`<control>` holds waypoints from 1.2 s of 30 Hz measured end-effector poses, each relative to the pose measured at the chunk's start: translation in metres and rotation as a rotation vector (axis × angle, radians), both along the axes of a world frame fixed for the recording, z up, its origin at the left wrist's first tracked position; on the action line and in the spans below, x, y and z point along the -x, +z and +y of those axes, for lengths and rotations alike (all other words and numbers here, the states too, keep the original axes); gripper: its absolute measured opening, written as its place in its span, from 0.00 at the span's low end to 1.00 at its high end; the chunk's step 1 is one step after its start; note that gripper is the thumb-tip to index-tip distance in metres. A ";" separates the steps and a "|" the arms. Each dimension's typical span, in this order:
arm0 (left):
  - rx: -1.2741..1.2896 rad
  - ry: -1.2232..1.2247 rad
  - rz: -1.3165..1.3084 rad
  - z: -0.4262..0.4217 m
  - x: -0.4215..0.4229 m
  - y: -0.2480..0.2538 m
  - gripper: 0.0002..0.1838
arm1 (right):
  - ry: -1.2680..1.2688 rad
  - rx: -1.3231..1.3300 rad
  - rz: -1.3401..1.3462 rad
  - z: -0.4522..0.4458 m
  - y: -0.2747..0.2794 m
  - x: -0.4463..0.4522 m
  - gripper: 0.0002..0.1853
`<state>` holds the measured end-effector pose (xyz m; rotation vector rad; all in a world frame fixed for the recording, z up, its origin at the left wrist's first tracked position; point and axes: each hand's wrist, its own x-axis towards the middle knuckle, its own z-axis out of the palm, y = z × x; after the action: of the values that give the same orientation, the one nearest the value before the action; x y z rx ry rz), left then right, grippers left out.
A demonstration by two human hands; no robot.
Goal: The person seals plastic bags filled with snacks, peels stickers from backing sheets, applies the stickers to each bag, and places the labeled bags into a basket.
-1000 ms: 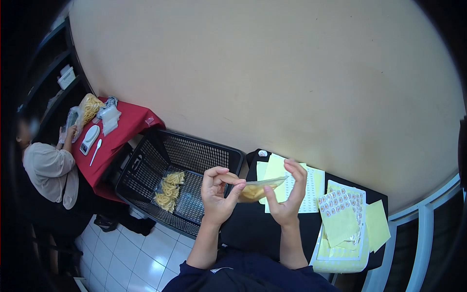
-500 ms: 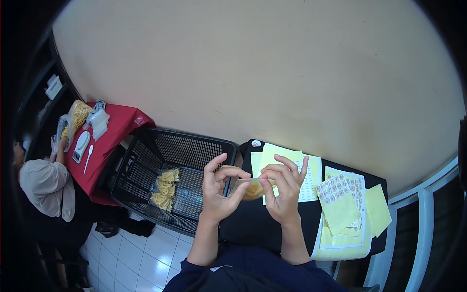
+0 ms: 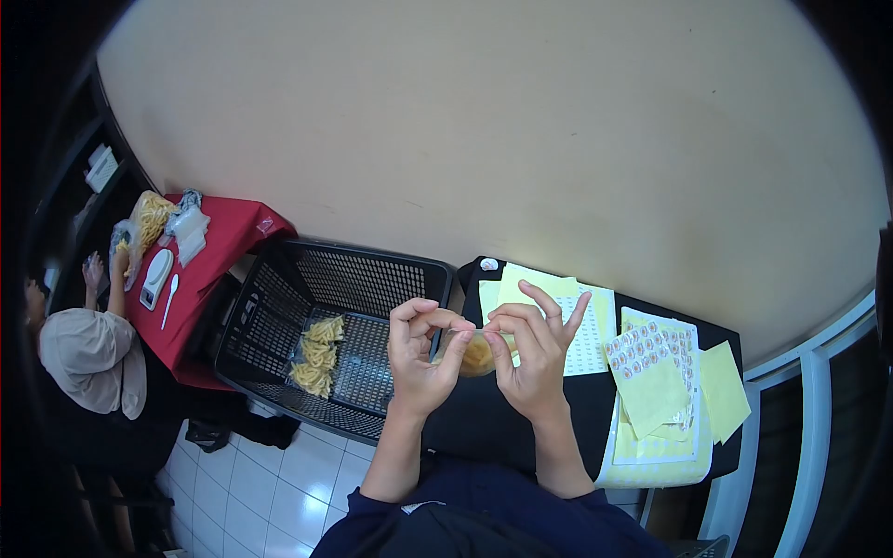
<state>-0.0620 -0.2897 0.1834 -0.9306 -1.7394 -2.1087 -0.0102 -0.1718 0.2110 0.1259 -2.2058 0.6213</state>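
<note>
A small clear plastic bag with yellowish snack sticks inside hangs between my two hands, above the black-covered table. My left hand pinches its upper edge between thumb and forefinger. From the other side my right hand pinches the same edge, its outer fingers raised. Both sets of fingertips almost meet at the middle of the bag's top. Part of the bag is hidden behind my thumbs.
A black plastic basket on the left holds several filled snack bags. Sticker sheets and yellow paper lie right. Further left, a co-worker sits by a red-covered table with a scale, a spoon and a big snack bag.
My hands have drawn closer together along the bag's top edge, and the right one has shifted slightly left. The co-worker's hands have moved apart near the big snack bag.
</note>
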 end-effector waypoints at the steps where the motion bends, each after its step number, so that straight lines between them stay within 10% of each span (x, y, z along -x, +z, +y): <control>1: 0.004 -0.009 -0.003 0.000 -0.001 0.001 0.30 | -0.017 0.004 0.016 -0.001 -0.002 -0.001 0.02; 26: 0.270 -0.422 -0.415 -0.031 -0.025 -0.020 0.29 | 0.046 0.152 -0.187 -0.001 -0.042 -0.053 0.01; 30: 0.359 -0.591 -0.385 -0.016 -0.034 -0.040 0.38 | 0.124 0.512 -0.294 0.012 -0.064 -0.069 0.02; 33: 0.724 -0.703 -0.323 -0.012 -0.044 -0.049 0.29 | 0.181 0.690 -0.363 0.023 -0.070 -0.074 0.04; 36: 0.490 -0.726 -0.532 -0.011 -0.047 -0.075 0.20 | 0.040 0.736 -0.097 0.030 -0.087 -0.074 0.12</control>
<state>-0.0146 -0.3006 0.1079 -1.3884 -2.5639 -2.5834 0.0640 -0.1414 0.1242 -0.2465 -1.9288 1.4357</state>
